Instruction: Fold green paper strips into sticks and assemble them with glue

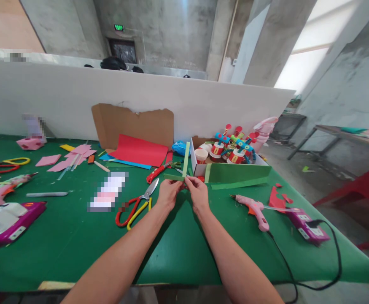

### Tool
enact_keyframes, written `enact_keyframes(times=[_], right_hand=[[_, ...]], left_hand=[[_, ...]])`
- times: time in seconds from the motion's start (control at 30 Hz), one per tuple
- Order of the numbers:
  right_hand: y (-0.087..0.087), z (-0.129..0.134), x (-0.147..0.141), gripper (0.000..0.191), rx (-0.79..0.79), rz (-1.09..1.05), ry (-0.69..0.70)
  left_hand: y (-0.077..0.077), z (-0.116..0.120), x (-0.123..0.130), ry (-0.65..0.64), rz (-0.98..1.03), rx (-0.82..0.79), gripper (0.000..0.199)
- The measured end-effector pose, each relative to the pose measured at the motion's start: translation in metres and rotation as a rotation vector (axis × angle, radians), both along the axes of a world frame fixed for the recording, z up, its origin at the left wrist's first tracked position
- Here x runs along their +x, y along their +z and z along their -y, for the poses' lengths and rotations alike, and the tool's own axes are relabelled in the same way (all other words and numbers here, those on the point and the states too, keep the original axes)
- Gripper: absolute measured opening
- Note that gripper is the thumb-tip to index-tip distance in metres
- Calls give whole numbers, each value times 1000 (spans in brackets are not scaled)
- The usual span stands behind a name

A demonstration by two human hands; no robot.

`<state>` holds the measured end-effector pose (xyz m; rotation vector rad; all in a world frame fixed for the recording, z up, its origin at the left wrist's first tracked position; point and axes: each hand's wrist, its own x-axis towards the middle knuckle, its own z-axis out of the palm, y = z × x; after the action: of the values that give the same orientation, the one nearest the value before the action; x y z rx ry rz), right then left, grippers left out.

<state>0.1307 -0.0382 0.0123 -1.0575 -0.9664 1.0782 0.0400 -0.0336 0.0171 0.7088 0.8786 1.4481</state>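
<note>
Two green paper strips point(186, 159) meet at a corner between my hands, one standing up and one running left. My left hand point(169, 193) pinches the leftward strip near the corner. At the same corner my right hand point(197, 192) is closed on the strips, with its fingertips almost touching those of the left. Just left of my hands lie scissors point(145, 195) with red and yellow handles and a red-handled cutter point(155, 172). A dark green coil point(173, 165) of folded paper rests behind them.
A white box point(198, 156) holds paper-cup figures; green paper point(238, 174) leans on its front. A pink glue gun point(254, 207) and purple power strip point(309, 226) lie right, with a trailing black cable. Red paper point(141, 150) and pink sheets point(73, 157) lie left. A white partition point(60, 97) stands behind.
</note>
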Motion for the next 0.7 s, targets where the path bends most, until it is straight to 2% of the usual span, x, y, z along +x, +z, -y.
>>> enact_keyframes(times=[0.23,0.53,0.7], right_hand=[[0,-1,2,24,-90,-154,29],[1,-5,7,31,-106,-176,-40],[1,-3,6,33,-112,-150,-27]], left_hand=[[-1,0,-3,-16,-84,63,23],[-4,-1,-4,-133,-144,84,21],[-4,-1,-5,-123,-173,91,28]])
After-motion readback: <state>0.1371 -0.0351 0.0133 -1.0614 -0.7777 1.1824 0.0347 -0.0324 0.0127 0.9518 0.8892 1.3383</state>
